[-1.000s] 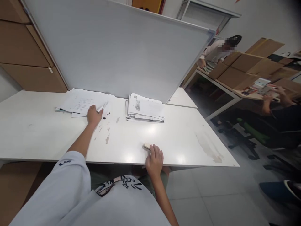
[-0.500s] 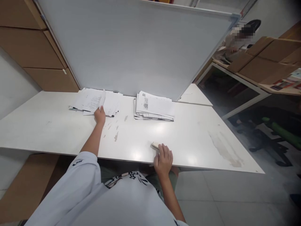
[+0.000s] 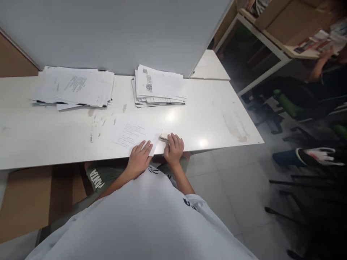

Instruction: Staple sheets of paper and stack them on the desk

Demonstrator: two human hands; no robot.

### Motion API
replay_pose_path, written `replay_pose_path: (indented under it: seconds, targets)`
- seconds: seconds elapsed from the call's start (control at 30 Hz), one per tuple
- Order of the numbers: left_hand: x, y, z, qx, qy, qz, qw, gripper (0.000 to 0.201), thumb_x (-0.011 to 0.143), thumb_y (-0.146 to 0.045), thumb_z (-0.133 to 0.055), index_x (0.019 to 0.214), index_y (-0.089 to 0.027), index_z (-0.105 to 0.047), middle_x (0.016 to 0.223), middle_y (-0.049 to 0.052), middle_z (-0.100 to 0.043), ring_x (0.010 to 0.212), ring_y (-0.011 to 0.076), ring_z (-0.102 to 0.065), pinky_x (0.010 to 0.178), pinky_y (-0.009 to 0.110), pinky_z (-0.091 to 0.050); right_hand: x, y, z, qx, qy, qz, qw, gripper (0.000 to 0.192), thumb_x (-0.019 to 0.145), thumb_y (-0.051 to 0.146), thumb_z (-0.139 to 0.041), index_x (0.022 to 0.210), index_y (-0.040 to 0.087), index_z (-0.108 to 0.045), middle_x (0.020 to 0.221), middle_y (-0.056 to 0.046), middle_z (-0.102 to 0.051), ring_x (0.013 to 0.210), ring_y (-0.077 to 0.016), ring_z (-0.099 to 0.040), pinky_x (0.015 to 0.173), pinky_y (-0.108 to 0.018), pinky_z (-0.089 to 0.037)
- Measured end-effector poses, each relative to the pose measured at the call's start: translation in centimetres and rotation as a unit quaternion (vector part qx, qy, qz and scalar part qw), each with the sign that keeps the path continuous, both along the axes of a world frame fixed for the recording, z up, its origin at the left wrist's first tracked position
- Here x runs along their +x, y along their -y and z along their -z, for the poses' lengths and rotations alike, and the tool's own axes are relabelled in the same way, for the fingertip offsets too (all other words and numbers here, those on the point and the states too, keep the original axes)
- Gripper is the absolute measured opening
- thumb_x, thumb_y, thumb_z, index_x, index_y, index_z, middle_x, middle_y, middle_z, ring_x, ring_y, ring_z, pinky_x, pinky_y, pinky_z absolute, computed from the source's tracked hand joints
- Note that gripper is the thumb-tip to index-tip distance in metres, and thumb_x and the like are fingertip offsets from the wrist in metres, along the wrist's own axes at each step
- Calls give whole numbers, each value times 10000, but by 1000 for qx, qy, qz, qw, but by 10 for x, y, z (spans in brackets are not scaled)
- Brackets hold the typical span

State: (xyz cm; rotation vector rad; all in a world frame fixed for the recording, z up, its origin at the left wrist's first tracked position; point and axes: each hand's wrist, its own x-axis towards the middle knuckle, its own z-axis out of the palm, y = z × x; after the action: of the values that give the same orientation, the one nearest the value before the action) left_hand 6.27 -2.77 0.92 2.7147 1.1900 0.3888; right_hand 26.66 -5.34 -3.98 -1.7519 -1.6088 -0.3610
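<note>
A printed sheet of paper (image 3: 130, 135) lies on the white table (image 3: 200, 108) close to its front edge. My left hand (image 3: 139, 159) is on the sheet's near right part, fingers over the top and the thumb mostly hidden, holding it. Just to the right, my right hand (image 3: 174, 148) curls round a small cream stapler (image 3: 164, 137) that rests on the table, its front end pointing left toward the sheet's edge. Farther back on the left lies a wide stack of printed papers (image 3: 73, 86). Another stack of papers (image 3: 161, 86) sits right of it.
A grey-white board (image 3: 116, 32) stands along the table's back. Cardboard boxes (image 3: 16, 59) show at the left. At the right are a second table (image 3: 260, 39), office chairs (image 3: 287, 104) and parts of other people, including an arm (image 3: 321, 65).
My left hand has come from the left stack to the table's front, bringing a sheet beside the stapler. My right hand still holds the stapler. The view has tilted down.
</note>
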Motion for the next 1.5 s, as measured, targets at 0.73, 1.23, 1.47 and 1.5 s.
replay_pose_path:
  seconds: [0.73, 1.23, 1.47, 1.5]
  targets:
    - [-51, -37, 0, 24, 8, -15, 1000, 477, 924, -156, -408, 1365, -177, -587, 1307, 110, -652, 1302, 266, -550, 1166, 503, -316, 46, 17, -50, -67, -97, -55, 992, 465, 973, 336, -423, 1418, 206, -451, 1409, -154, -511, 1316, -269, -482, 1068, -498, -440]
    - [-46, -29, 1, 4, 2, 26, 1000, 488, 905, -166, -421, 1354, -212, -606, 1373, 92, -604, 1347, 272, -503, 1045, 463, -429, 13, -4, -41, -120, -168, -138, 969, 379, 969, 306, -432, 1309, 217, -573, 1308, -105, -606, 1290, -241, -504, 1104, -493, -414]
    - [-42, -16, 16, 48, 37, -11, 998, 517, 933, -140, -324, 1356, -217, -612, 1355, 87, -611, 1132, 261, -633, 856, 429, -478, 29, -1, -95, -42, -138, -143, 979, 366, 1028, 329, -392, 1354, 237, -532, 1353, -88, -569, 1331, -238, -481, 1121, -536, -396]
    - [-41, -15, 15, 52, 33, -13, 998, 530, 925, -120, -327, 1366, -220, -603, 1360, 80, -608, 1108, 263, -635, 844, 431, -474, 35, -2, -103, -31, -139, -139, 980, 369, 1037, 331, -376, 1362, 243, -526, 1366, -87, -556, 1322, -237, -490, 1108, -536, -407]
